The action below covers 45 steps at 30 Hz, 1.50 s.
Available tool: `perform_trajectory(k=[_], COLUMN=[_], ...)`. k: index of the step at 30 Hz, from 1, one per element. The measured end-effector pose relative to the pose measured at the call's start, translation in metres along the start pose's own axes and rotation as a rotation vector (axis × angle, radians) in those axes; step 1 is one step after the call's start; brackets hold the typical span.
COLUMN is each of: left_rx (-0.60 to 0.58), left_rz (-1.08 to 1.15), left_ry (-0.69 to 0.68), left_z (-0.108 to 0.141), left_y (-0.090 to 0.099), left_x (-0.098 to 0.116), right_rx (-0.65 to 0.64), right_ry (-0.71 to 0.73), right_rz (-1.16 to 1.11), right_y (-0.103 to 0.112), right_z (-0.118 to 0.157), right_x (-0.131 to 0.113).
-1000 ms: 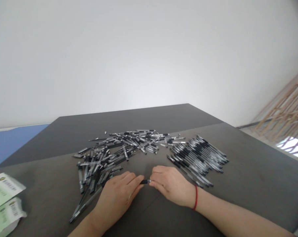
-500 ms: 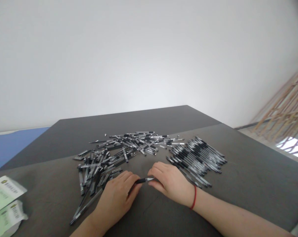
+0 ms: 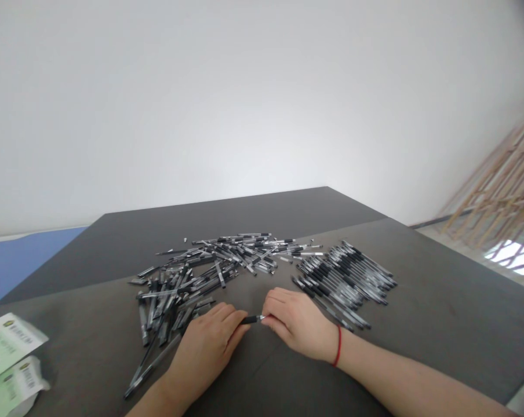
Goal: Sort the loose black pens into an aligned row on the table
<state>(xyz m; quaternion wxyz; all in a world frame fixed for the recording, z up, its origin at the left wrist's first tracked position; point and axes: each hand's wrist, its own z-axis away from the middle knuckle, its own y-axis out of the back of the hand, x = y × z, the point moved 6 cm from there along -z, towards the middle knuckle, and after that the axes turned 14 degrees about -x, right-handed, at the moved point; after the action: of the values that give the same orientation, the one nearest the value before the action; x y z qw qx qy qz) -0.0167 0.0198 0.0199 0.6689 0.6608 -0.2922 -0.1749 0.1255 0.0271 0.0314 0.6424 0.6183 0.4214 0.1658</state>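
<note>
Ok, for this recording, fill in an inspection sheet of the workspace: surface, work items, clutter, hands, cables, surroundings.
Surface: dark table, a tone change running across it.
Work items: one pen in hand; jumbled pens ahead and to the left; roughly aligned pens to the right.
Clutter: two green-and-white packets at the picture's left edge.
Hands: left hand grips the pen; right hand is at its tip, grip unclear, red band on the wrist.
Cables: nothing seen.
Surroundings: white wall behind, blue surface left, wooden slats right.
</note>
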Motion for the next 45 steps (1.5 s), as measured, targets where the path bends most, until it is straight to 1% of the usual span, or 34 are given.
perform_trajectory(k=[6,9,12,15,18,20,23,26,30,33,36,39,45], left_rx=[0.035,0.051,0.038,0.001,-0.028,-0.054,-0.090,-0.098,-0.106,-0.139,-0.152,-0.147,-0.152], left_rz=[-0.044,-0.044,-0.017,0.035,0.081,0.099,0.089,0.060,0.059,0.060,0.057,0.056,0.048], left_ry=[-0.036,-0.033,0.012,0.083,0.128,0.124,0.115,0.112,0.061,-0.009,-0.061,-0.068,-0.056], left_z=[0.000,-0.001,-0.002,-0.003,-0.003,-0.003,-0.003,-0.003,-0.003,-0.003,-0.002,-0.002,-0.003], left_y=[0.002,0.002,0.000,-0.002,-0.003,-0.002,0.001,0.002,0.001,0.000,0.001,0.001,-0.001], left_x=[0.002,0.000,-0.005,-0.010,-0.012,-0.008,-0.002,0.002,0.006,0.013,0.018,0.018,0.017], right_rx=[0.005,0.017,0.025,0.053,0.108,0.113,0.057,-0.020,-0.079,-0.119,-0.136,-0.142,-0.175], right_ry=[-0.012,-0.035,-0.058,-0.111,-0.216,-0.269,-0.320,-0.344,-0.302,-0.244,-0.222,-0.225,-0.188], right_rz=[-0.086,-0.132,-0.191,-0.226,-0.173,-0.116,-0.027,0.071,0.158,0.180,0.209,0.263,0.377], right_y=[-0.002,-0.002,0.001,0.008,0.015,0.016,0.016,0.018,0.016,0.006,-0.003,-0.009,-0.011], right_z=[-0.002,-0.003,-0.003,-0.003,-0.003,-0.004,-0.012,-0.027,-0.057,-0.080,-0.098,-0.111,-0.131], right_x=[0.001,0.004,0.010,0.022,0.039,0.049,0.059,0.064,0.056,0.043,0.032,0.027,0.022])
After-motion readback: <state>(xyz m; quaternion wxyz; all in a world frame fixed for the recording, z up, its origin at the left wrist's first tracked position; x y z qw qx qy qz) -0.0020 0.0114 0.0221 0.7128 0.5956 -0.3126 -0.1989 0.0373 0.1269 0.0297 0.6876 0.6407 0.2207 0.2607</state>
